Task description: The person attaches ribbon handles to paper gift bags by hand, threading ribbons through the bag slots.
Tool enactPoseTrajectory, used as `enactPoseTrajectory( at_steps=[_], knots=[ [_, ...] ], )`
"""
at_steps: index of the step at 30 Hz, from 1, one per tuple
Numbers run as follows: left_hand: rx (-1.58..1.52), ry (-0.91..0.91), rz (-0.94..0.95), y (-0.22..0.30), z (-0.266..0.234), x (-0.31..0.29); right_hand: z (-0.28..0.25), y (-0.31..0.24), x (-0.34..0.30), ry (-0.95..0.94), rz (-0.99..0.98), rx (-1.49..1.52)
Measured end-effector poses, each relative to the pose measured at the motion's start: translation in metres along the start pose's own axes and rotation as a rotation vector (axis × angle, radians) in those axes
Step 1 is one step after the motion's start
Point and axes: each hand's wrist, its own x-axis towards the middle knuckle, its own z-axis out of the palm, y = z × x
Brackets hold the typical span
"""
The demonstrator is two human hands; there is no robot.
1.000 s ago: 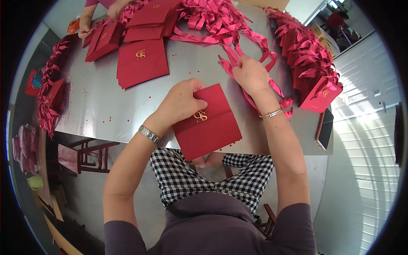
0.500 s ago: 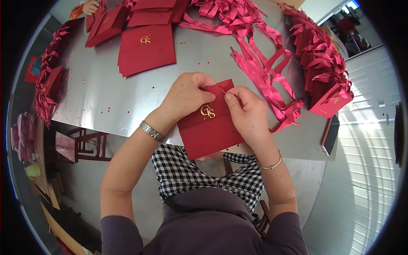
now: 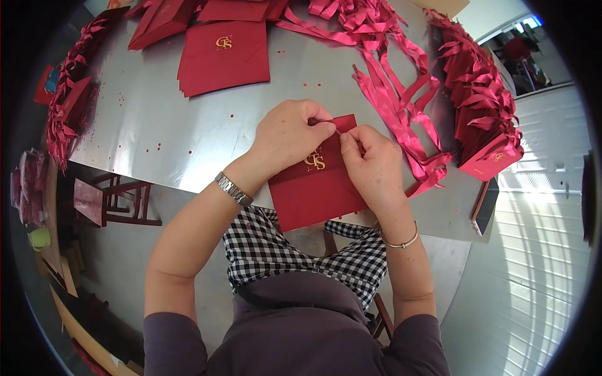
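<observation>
A flat red paper gift bag (image 3: 316, 197) with a gold emblem is held tilted at the table's near edge, above my lap. My left hand (image 3: 290, 133) is closed at its upper edge, thumb and forefinger pinched on a narrow red ribbon (image 3: 337, 130). On the bag's right side, my right hand (image 3: 376, 166) is closed too, its thumb and forefinger pinching the same ribbon close to the left fingertips. My fingers hide part of the emblem and the bag's top. How the ribbon passes through the bag cannot be made out.
Stacked flat red bags (image 3: 224, 59) lie beyond my hands. Loose pink-red ribbons (image 3: 392, 88) spread to their right. A row of ribboned bags (image 3: 480, 103) lines the right side, near a phone (image 3: 485, 207). More ribboned bags (image 3: 66, 106) stand along the left edge.
My left thumb has left the bag's front and now meets my right fingertips at the ribbon. The view has shifted slightly; another person's hand at the far left is no longer visible.
</observation>
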Motion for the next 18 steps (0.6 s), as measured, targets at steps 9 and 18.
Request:
enactPoseTrajectory(
  at_steps=[9, 18],
  knots=[
    [0.049, 0.022, -0.037, 0.003, 0.002, 0.003, 0.002, -0.004, -0.005, 0.0, -0.149, -0.201],
    [0.062, -0.072, 0.085, -0.004, -0.003, 0.003, -0.004, -0.004, -0.003, -0.033, -0.141, -0.139]
  ],
)
